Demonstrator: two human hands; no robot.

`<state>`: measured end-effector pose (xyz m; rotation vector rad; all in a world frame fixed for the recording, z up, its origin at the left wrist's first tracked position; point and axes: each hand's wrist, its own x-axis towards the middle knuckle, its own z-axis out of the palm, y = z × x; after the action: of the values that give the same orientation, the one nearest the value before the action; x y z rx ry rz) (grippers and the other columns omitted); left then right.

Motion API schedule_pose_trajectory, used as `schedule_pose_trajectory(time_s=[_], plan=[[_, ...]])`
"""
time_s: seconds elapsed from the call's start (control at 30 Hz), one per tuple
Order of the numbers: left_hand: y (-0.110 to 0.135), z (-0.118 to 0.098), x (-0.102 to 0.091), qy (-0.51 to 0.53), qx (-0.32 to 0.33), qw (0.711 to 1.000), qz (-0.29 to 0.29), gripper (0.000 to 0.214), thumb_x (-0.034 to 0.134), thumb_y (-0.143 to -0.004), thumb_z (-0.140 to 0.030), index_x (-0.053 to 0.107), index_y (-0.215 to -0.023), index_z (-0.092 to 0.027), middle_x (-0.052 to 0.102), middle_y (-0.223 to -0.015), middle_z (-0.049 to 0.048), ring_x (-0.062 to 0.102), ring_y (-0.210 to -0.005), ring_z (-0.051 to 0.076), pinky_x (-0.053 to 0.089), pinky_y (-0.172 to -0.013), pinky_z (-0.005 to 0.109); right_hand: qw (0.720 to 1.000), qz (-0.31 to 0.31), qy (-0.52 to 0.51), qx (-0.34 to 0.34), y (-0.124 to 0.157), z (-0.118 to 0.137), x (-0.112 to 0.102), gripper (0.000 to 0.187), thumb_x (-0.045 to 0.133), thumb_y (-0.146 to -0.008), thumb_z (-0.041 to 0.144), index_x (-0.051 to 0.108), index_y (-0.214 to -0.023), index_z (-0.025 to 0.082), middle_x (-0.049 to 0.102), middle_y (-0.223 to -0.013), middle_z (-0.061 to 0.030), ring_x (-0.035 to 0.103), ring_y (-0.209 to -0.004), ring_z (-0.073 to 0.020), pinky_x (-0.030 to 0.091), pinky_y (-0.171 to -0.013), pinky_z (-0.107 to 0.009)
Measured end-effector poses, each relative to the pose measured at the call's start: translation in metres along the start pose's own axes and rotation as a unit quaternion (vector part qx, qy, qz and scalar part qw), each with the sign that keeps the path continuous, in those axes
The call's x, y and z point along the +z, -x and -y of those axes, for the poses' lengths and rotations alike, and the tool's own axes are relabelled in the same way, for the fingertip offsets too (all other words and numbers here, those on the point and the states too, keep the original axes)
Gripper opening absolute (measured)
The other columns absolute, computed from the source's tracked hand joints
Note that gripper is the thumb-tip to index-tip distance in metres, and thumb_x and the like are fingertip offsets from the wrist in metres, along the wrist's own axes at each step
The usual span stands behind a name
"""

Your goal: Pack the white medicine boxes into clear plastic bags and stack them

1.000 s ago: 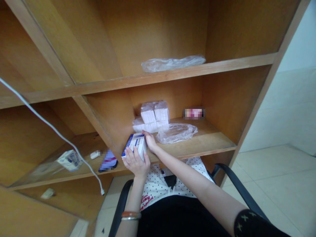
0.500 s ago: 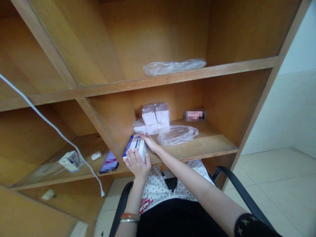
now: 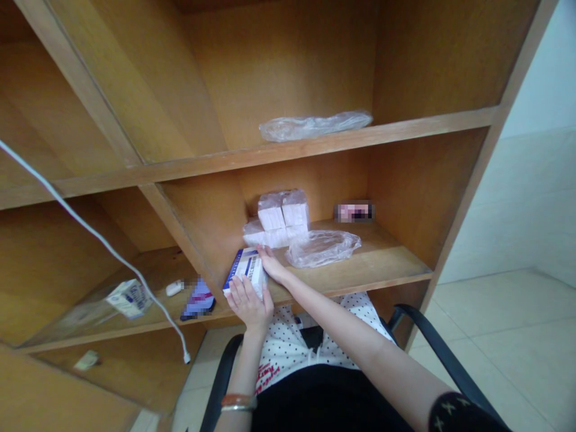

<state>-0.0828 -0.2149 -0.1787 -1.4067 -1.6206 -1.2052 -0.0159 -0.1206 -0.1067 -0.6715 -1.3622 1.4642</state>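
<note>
A white and blue cardboard box point(image 3: 249, 267) lies at the front left of the middle shelf compartment. My left hand point(image 3: 249, 305) grips its near end, fingers over the top and thumb along the right side. Against the box's right side, toward the far corner, rests my right hand point(image 3: 273, 264), its fingers holding that edge. Behind the box stands a stack of white packs in clear plastic wrap point(image 3: 281, 217). To the right of the packs is a crumpled clear plastic bag point(image 3: 323, 248).
On the left shelf are a small white carton point(image 3: 130, 298), a white earphone-case-like object point(image 3: 174, 288) and a blurred-out phone-like item point(image 3: 198, 300). A white cable point(image 3: 103, 239) hangs in front. Another plastic bag point(image 3: 315, 126) lies above. Black chair armrests point(image 3: 443, 357) flank me.
The view has shifted very slightly. Both hands stay on the box, with almost no visible movement of the box itself.
</note>
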Motion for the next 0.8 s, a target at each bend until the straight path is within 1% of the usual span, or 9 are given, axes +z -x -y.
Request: schedule_pose_trajectory(time_s=[0.2, 0.37, 0.47, 0.6, 0.7, 0.8], plan=[[0.0023, 0.0006, -0.0005, 0.034, -0.031, 0.998, 0.030, 0.075, 0.052, -0.084, -0.042, 0.030, -0.143, -0.002, 0.025, -0.149, 0.0268, 0.012, -0.143, 0.037, 0.009, -0.113, 0.058, 1.000, -0.009, -0.012, 0.011, 0.0034, 0.0053, -0.0033, 0.039, 0.051, -0.086, 0.048, 0.059, -0.110, 0.018, 0.067, -0.099, -0.0051, 0.057, -0.104, -0.0204, 0.043, -0.092, -0.032], [0.0013, 0.0002, -0.0023, 0.022, 0.004, 0.999, 0.022, 0.079, 0.054, -0.083, -0.040, 0.024, -0.145, 0.000, 0.022, -0.150, 0.0278, 0.009, -0.143, 0.036, 0.009, -0.114, 0.056, 1.000, -0.009, -0.008, 0.010, 0.0042, 0.0056, -0.0053, 0.032, 0.055, -0.084, 0.043, 0.059, -0.105, 0.019, 0.067, -0.093, -0.0037, 0.059, -0.099, -0.0199, 0.045, -0.088, -0.030], [0.0008, -0.0011, -0.0035, 0.011, 0.012, 1.000, 0.020, 0.079, 0.054, -0.083, -0.039, 0.023, -0.145, 0.000, 0.022, -0.150, 0.0277, 0.009, -0.143, 0.036, 0.010, -0.114, 0.056, 1.000, -0.015, 0.005, 0.010, 0.0039, 0.0048, -0.0045, 0.030, 0.054, -0.085, 0.042, 0.059, -0.104, 0.019, 0.066, -0.089, -0.0030, 0.060, -0.094, -0.0195, 0.046, -0.086, -0.030], [-0.0002, -0.0039, -0.0054, 0.008, 0.004, 1.000, 0.019, 0.079, 0.053, -0.084, -0.039, 0.022, -0.146, -0.001, 0.022, -0.150, 0.0269, 0.011, -0.143, 0.036, 0.010, -0.114, 0.055, 0.999, -0.033, 0.037, 0.005, 0.0040, 0.0038, -0.0025, 0.029, 0.048, -0.088, 0.043, 0.059, -0.103, 0.019, 0.066, -0.086, -0.0032, 0.061, -0.091, -0.0191, 0.046, -0.084, -0.031], [-0.0008, -0.0056, -0.0070, 0.013, -0.004, 1.000, 0.021, 0.080, 0.053, -0.084, -0.040, 0.021, -0.146, -0.002, 0.020, -0.151, 0.0259, 0.012, -0.143, 0.036, 0.010, -0.114, 0.056, 0.997, -0.047, 0.068, -0.001, 0.0034, 0.0025, -0.0006, 0.031, 0.044, -0.091, 0.044, 0.058, -0.104, 0.020, 0.066, -0.087, -0.0039, 0.061, -0.092, -0.0195, 0.046, -0.083, -0.031], [-0.0014, -0.0066, -0.0081, 0.013, 0.002, 1.000, 0.016, 0.080, 0.053, -0.084, -0.040, 0.020, -0.147, -0.003, 0.020, -0.152, 0.0251, 0.013, -0.143, 0.036, 0.011, -0.114, 0.055, 0.993, -0.054, 0.102, -0.010, 0.0018, 0.0013, 0.0015, 0.033, 0.041, -0.092, 0.044, 0.058, -0.106, 0.019, 0.066, -0.091, -0.0053, 0.060, -0.097, -0.0205, 0.045, -0.087, -0.033]])
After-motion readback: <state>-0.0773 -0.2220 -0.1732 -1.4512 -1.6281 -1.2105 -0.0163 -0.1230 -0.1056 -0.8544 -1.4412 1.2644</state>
